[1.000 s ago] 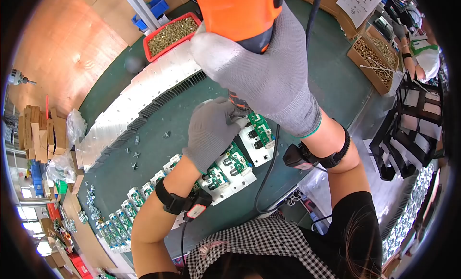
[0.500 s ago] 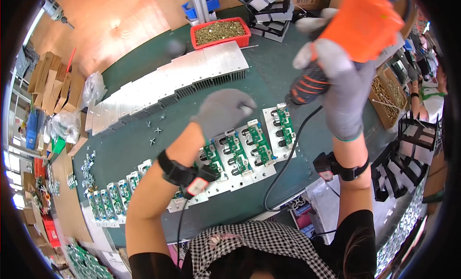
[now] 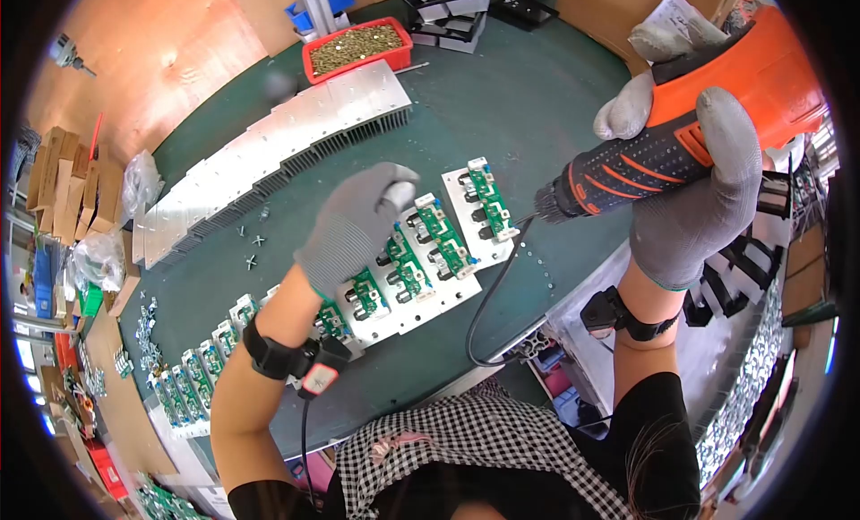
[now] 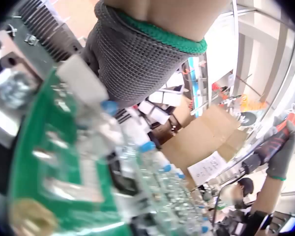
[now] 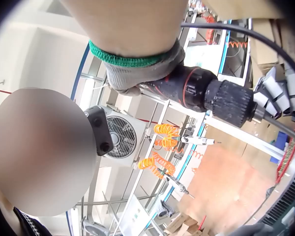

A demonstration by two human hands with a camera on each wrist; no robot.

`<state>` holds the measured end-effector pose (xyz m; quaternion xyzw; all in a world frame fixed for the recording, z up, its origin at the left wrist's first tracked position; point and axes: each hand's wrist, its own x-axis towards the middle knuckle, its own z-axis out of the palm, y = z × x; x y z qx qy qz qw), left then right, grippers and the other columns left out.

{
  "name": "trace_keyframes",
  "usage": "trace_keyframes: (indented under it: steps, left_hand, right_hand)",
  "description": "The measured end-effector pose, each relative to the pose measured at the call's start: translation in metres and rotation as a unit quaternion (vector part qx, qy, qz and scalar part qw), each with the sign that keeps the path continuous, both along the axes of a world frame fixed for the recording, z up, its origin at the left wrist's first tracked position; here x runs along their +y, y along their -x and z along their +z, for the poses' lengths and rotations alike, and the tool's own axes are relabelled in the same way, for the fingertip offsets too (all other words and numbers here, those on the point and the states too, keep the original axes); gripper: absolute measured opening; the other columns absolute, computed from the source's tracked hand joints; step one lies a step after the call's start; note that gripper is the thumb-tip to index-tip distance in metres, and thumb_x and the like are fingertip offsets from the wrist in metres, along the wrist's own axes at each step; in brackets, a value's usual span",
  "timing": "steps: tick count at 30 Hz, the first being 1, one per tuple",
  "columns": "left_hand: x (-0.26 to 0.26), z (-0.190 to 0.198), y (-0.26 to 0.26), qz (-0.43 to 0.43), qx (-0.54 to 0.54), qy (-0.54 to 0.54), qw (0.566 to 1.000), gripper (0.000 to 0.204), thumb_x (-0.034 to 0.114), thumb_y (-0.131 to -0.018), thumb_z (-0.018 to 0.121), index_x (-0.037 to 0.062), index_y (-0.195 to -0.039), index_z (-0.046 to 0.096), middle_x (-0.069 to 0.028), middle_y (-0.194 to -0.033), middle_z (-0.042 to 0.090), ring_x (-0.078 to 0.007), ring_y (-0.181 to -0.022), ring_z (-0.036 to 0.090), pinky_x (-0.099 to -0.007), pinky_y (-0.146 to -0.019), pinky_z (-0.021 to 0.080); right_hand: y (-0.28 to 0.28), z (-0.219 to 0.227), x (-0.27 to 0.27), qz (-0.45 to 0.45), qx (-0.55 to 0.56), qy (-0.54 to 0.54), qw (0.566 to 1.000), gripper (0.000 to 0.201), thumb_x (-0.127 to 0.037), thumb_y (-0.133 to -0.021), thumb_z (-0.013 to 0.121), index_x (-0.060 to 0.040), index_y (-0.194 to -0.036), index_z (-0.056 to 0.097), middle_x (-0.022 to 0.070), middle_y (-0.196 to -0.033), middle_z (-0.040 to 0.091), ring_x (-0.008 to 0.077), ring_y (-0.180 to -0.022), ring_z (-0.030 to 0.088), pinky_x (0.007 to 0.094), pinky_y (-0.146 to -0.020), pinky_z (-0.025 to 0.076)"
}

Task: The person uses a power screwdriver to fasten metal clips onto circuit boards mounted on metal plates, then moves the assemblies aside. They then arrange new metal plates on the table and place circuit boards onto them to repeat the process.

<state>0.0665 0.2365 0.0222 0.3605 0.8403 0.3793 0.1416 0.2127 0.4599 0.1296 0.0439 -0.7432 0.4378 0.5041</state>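
My right hand (image 3: 699,197) grips an orange and black power driver (image 3: 627,171), whose tip points left toward a separate metal plate with a green circuit board (image 3: 489,200). In the right wrist view the driver's black chuck (image 5: 231,102) and bit show. My gloved left hand (image 3: 354,220) hovers over the row of boards on metal plates (image 3: 405,267), fingers curled; whether anything is between its fingertips is hidden. The left wrist view shows a green board (image 4: 49,162) close up, blurred, beside the left glove (image 4: 132,61).
Finned metal heat sinks (image 3: 278,144) stand in a curved row behind the boards. A red tray of small brass-coloured parts (image 3: 358,52) is at the back. A black cable (image 3: 491,314) loops beside the separate plate. Loose small metal parts (image 3: 251,261) lie on the green table (image 3: 528,99).
The driver has come off the boards area to the right and now lies level, pointing left. My left hand moved away from the driver's tip, to the left. The head view has shifted.
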Motion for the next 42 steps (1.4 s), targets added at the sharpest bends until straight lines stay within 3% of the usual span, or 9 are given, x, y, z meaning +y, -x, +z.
trace_keyframes:
  steps: [5, 11, 19, 25, 28, 31, 34, 37, 42]
  left_hand:
    - [0.030, 0.004, -0.058, -0.023, -0.174, -0.062, 0.982, 0.024, 0.011, -0.099, 0.050, 0.0038, -0.121, 0.059, -0.0066, -0.089, 0.064, -0.0106, -0.079, 0.061, -0.0267, -0.070, 0.050]
    - [0.035, 0.011, -0.072, -0.032, -0.153, -0.039, 0.987, 0.032, 0.016, -0.090, 0.064, -0.0010, -0.117, 0.061, -0.0042, -0.085, 0.062, -0.0079, -0.070, 0.053, -0.0261, -0.067, 0.046]
    - [0.035, 0.020, -0.072, -0.007, -0.206, -0.023, 0.978, 0.022, 0.011, -0.089, 0.063, -0.0013, -0.106, 0.066, 0.0006, -0.072, 0.058, -0.0065, -0.064, 0.050, -0.0266, -0.061, 0.044]
    - [0.035, 0.013, -0.064, 0.013, -0.237, -0.029, 0.971, 0.039, 0.011, -0.088, 0.064, -0.0042, -0.123, 0.060, -0.0031, -0.070, 0.061, -0.0081, -0.056, 0.057, -0.0281, -0.055, 0.047]
    - [0.039, 0.002, -0.068, 0.019, -0.235, -0.057, 0.970, 0.036, 0.010, -0.088, 0.063, -0.0026, -0.122, 0.062, -0.0047, -0.071, 0.061, -0.0098, -0.059, 0.059, -0.0289, -0.056, 0.047]
    - [0.039, 0.008, -0.069, 0.002, -0.158, -0.028, 0.987, 0.035, 0.015, -0.088, 0.066, -0.0023, -0.118, 0.064, -0.0028, -0.072, 0.061, -0.0105, -0.058, 0.053, -0.0271, -0.057, 0.045]
    - [0.037, -0.005, -0.057, -0.004, 0.084, 0.024, 0.996, 0.031, 0.019, -0.086, 0.069, 0.0039, -0.113, 0.068, -0.0067, -0.082, 0.066, -0.0213, -0.066, 0.061, -0.0328, -0.064, 0.049]
    - [0.046, -0.010, -0.045, -0.054, 0.204, 0.022, 0.977, 0.023, 0.024, -0.082, 0.071, 0.0087, -0.100, 0.072, -0.0082, -0.091, 0.068, -0.0288, -0.086, 0.062, -0.0391, -0.080, 0.049]
    - [0.057, -0.018, -0.051, -0.053, 0.245, 0.091, 0.964, 0.018, 0.026, -0.079, 0.073, 0.0105, -0.087, 0.074, -0.0049, -0.089, 0.067, -0.0276, -0.100, 0.058, -0.0424, -0.095, 0.041]
  right_hand:
    - [-0.009, 0.002, -0.011, 0.078, 0.002, 0.060, 0.995, 0.047, -0.029, -0.087, 0.047, 0.0079, -0.117, 0.045, 0.0255, -0.100, 0.060, 0.0275, -0.067, 0.058, 0.0418, -0.063, 0.049]
    - [-0.001, 0.000, -0.022, 0.270, 0.104, 0.148, 0.946, 0.050, -0.030, -0.086, 0.048, 0.0080, -0.119, 0.045, 0.0254, -0.109, 0.061, 0.0275, -0.066, 0.060, 0.0425, -0.060, 0.049]
    - [0.004, -0.001, -0.022, 0.273, 0.069, 0.208, 0.937, 0.053, -0.028, -0.086, 0.049, 0.0077, -0.124, 0.044, 0.0280, -0.110, 0.061, 0.0269, -0.067, 0.062, 0.0417, -0.061, 0.051]
    - [0.007, -0.004, -0.032, 0.264, 0.056, 0.226, 0.936, 0.053, -0.026, -0.086, 0.049, 0.0070, -0.127, 0.043, 0.0299, -0.112, 0.060, 0.0266, -0.068, 0.062, 0.0412, -0.063, 0.052]
    - [0.011, -0.005, -0.034, 0.250, 0.043, 0.216, 0.943, 0.053, -0.024, -0.086, 0.049, 0.0066, -0.128, 0.042, 0.0308, -0.113, 0.060, 0.0265, -0.069, 0.063, 0.0409, -0.063, 0.053]
    - [0.018, -0.011, -0.031, 0.238, 0.048, 0.164, 0.956, 0.048, -0.017, -0.086, 0.050, 0.0049, -0.128, 0.043, 0.0292, -0.110, 0.061, 0.0256, -0.068, 0.062, 0.0388, -0.063, 0.053]
    - [0.024, -0.022, -0.022, 0.261, 0.034, 0.175, 0.949, 0.045, -0.012, -0.084, 0.057, 0.0033, -0.125, 0.047, 0.0222, -0.105, 0.064, 0.0216, -0.069, 0.063, 0.0356, -0.065, 0.053]
    - [0.038, -0.035, -0.008, 0.259, 0.031, 0.129, 0.957, 0.040, -0.006, -0.080, 0.065, 0.0018, -0.118, 0.054, 0.0146, -0.095, 0.067, 0.0185, -0.070, 0.064, 0.0316, -0.065, 0.053]
    - [0.045, -0.035, -0.009, 0.234, -0.004, 0.145, 0.961, 0.037, -0.006, -0.074, 0.072, 0.0003, -0.108, 0.062, 0.0084, -0.084, 0.068, 0.0173, -0.070, 0.064, 0.0287, -0.067, 0.052]
